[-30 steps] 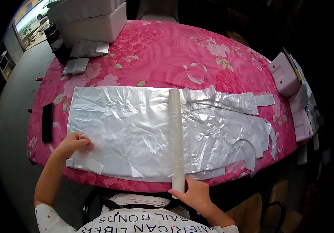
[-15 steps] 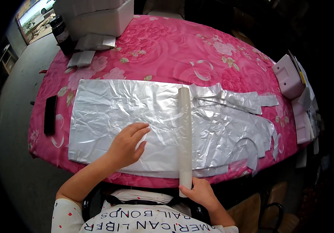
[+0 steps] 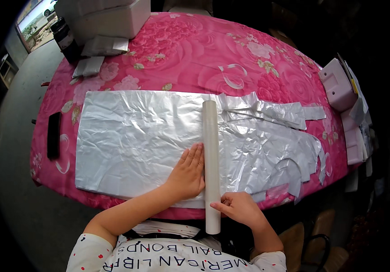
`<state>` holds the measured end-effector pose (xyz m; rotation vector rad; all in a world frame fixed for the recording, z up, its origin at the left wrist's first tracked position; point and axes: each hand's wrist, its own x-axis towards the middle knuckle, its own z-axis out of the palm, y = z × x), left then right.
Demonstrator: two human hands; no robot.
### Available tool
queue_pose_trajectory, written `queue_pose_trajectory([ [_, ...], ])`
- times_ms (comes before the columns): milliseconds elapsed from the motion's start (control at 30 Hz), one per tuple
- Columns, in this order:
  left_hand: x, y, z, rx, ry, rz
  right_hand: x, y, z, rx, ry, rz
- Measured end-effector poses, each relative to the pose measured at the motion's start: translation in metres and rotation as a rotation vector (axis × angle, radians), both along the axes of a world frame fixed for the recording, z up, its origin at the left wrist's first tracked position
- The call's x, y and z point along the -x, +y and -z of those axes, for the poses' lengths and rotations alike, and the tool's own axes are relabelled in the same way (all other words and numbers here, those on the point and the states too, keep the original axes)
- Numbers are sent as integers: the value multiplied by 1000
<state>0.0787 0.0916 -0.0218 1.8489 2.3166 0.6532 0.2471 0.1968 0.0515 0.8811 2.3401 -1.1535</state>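
Observation:
A long pale tube [image 3: 210,136] lies lengthwise across a stack of silvery-white plastic bags [image 3: 127,136], its near end jutting past the table's front edge. My left hand [image 3: 187,174] lies flat on the bags, fingers straight and together, its edge against the tube's left side. At the tube's near part, my right hand [image 3: 240,207] has its thumb over the top and its fingers curled at the right side; some fingertips are hidden. Right of the tube, the bags are crumpled, with handle-like strips spreading toward the right.
A pink floral cloth [image 3: 181,59] covers the table. A black phone [image 3: 54,135] lies at the left edge. Far left are a white foam box [image 3: 134,22], a dark jar [image 3: 64,38] and small packets [image 3: 88,66]. Pale foam pieces [image 3: 337,86] stand at the right edge.
My left hand has moved right and come down beside the tube. My right hand has moved from the tube's near end slightly farther up along it.

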Motion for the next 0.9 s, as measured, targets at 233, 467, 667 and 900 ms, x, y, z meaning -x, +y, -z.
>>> queue_pose_trajectory([
  [233,-2,7,0,8,38,14,114,77,21,160,306,259],
  [467,0,4,0,5,42,0,184,119,56,1028,893,838],
  [667,0,3,-2,-2,-19,13,146,213,12,1126,1445,864],
  [900,-1,2,-2,17,45,14,197,91,-65,554,1298,377],
])
